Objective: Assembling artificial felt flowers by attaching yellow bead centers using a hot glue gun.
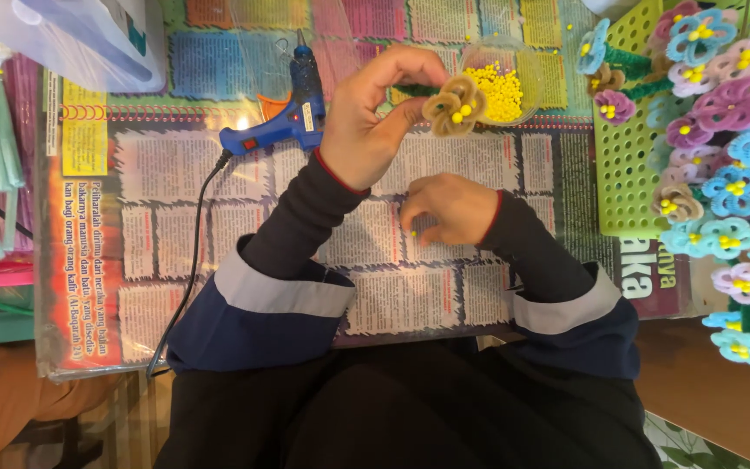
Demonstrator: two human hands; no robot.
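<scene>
Left hand: raised above the worktop, fingers pinching a tan pipe-cleaner flower with yellow beads at its centre.
Right hand: resting on the printed sheet, fingertips closed on a tiny yellow bead.
Bead dish: just behind the flower.
Glue gun: blue, lying left of the raised hand.
Green basket: at right, holding finished flowers.

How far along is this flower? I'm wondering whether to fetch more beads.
Done: many finished flowers fill the green basket. In hand: the left hand holds a brown flower that already has yellow beads at its centre; the right hand rests by a loose bead. The bead dish looks well stocked. The glue gun lies aside.
</scene>
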